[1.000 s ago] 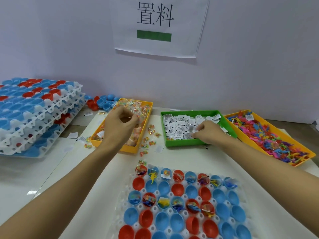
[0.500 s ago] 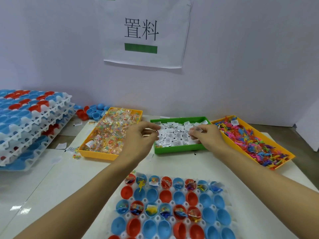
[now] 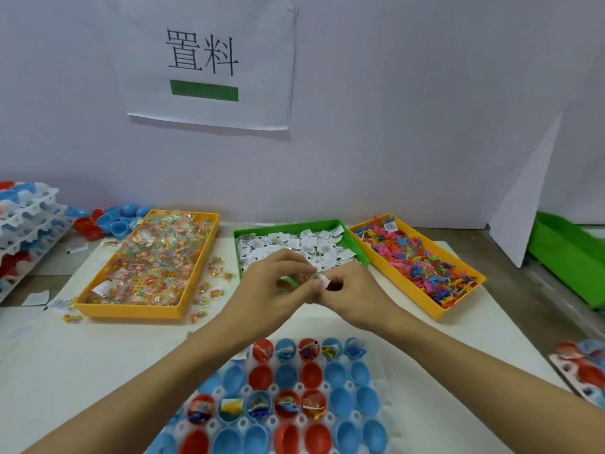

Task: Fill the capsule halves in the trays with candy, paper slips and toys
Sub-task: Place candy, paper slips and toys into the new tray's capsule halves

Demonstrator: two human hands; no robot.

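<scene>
A paper sign [image 3: 209, 65] on the wall reads 置料 above a green bar; the slips' print seems illegible.

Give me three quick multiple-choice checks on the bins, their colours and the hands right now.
1. Where is the green tray of paper slips?
A. Between the two yellow trays
B. Left of both
C. On the capsule tray

2. What colour is the candy tray?
A. Green
B. Yellow
C. Red

3. What are the left hand and right hand doing?
A. Resting flat on the table
B. Meeting in front of the green tray, right fingers pinching a paper slip
C. Reaching into the toy tray

Answers: 1 A, yellow trays flank it. 2 B, its wall is yellow. 3 B, a white slip shows at the fingertips.
</scene>
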